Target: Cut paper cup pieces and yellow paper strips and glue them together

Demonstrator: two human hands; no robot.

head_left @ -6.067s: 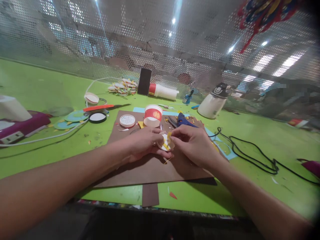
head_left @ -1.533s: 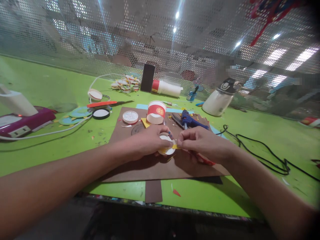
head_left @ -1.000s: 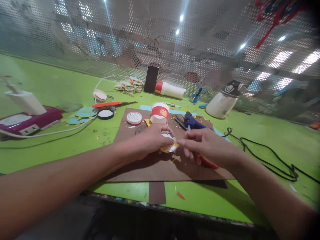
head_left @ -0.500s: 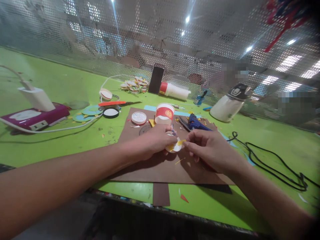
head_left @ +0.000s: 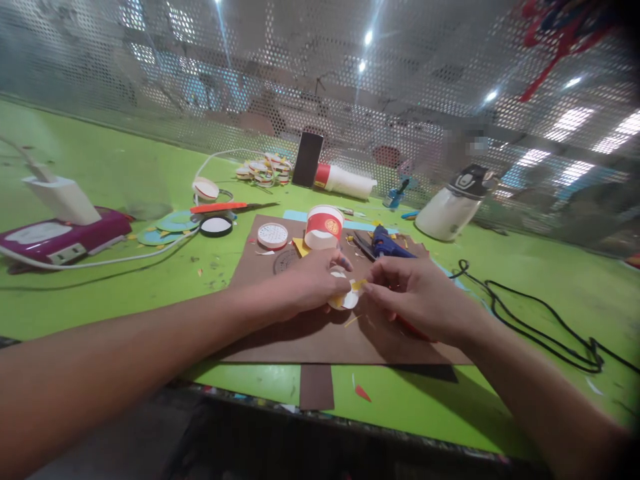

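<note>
My left hand (head_left: 305, 288) is closed round a small white paper disc (head_left: 344, 300) with yellow bits stuck on it, held just above a brown card sheet (head_left: 310, 337). My right hand (head_left: 417, 297) pinches a small yellow paper piece (head_left: 358, 285) at the disc's right edge, thumb and forefinger together. Something red (head_left: 415, 329) shows under my right palm on the brown sheet; I cannot tell what it is. A red-and-white paper cup (head_left: 323, 227) stands just behind my hands.
A blue glue gun (head_left: 387, 243) with a black cord (head_left: 530, 310) lies behind my right hand. A white round lid (head_left: 273, 235), a black-rimmed disc (head_left: 216, 226), an orange-handled knife (head_left: 220, 207), a purple power strip (head_left: 60, 237) and a white jug (head_left: 450, 207) stand on the green table (head_left: 125, 280). Perforated metal screen behind.
My hands have stayed together on the disc, turning it a little. The yellow piece now sits at the disc's right edge. The camera has shifted slightly.
</note>
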